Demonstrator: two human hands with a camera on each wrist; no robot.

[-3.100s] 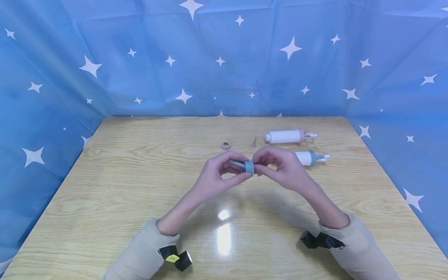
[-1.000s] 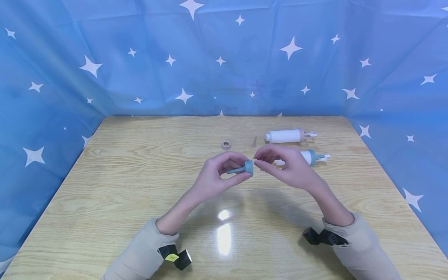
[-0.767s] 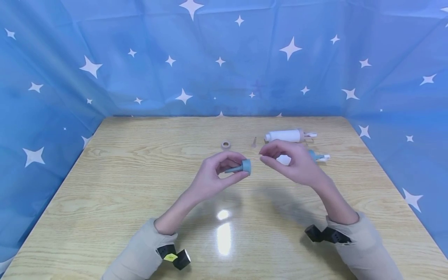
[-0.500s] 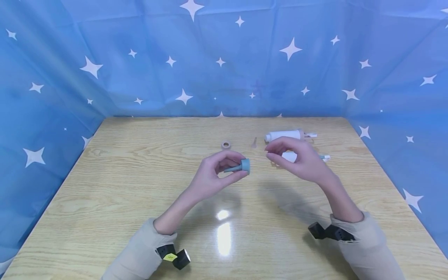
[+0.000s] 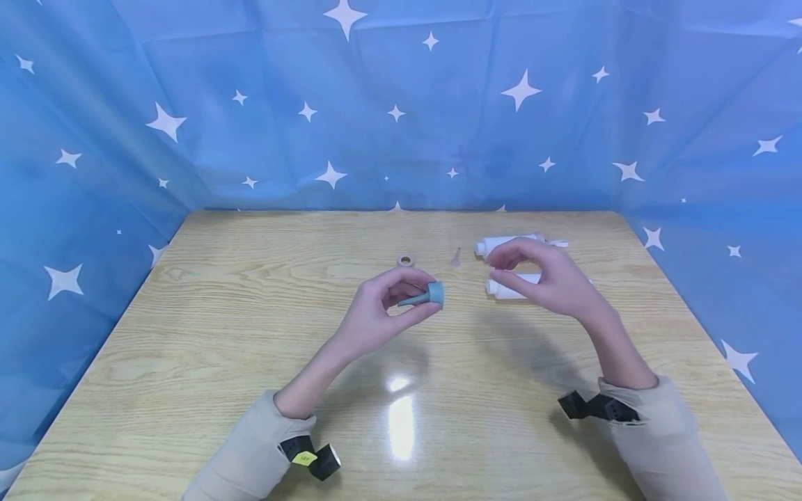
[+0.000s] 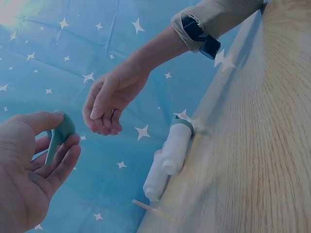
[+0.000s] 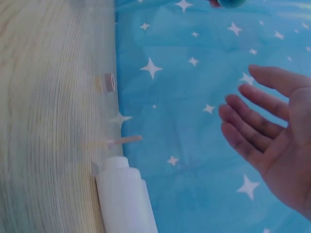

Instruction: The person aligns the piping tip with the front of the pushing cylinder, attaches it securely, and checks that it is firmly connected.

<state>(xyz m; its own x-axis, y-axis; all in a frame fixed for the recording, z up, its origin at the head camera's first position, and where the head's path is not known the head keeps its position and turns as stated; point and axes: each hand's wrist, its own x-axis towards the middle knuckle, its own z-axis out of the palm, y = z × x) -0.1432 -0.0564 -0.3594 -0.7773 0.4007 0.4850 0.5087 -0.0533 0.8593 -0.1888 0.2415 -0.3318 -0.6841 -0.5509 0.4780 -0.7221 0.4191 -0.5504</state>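
My left hand (image 5: 368, 319) pinches a teal nozzle cap (image 5: 435, 294) between thumb and fingers, above the table. Its thin spout points left, toward the palm, and its wide end faces right. In the left wrist view the same cap (image 6: 62, 130) shows between thumb and fingertips. My right hand (image 5: 559, 282) holds nothing; its fingers are loosely bent in the right wrist view. It hovers over two white bottles lying on their sides, the nearer bottle (image 5: 509, 289) and the farther bottle (image 5: 493, 245). The hand hides most of the nearer one's collar end.
Behind the left hand, a small pinkish ring (image 7: 111, 82) lies on the wooden table (image 5: 219, 313). A thin pinkish nozzle tip (image 5: 456, 259) stands between the ring and the bottles. A blue star-patterned curtain (image 5: 388, 139) rises behind the table.
My right hand has left the teal cap, where its fingers were touching, and moved right over the bottles. The left hand has shifted slightly left, still pinching the cap.
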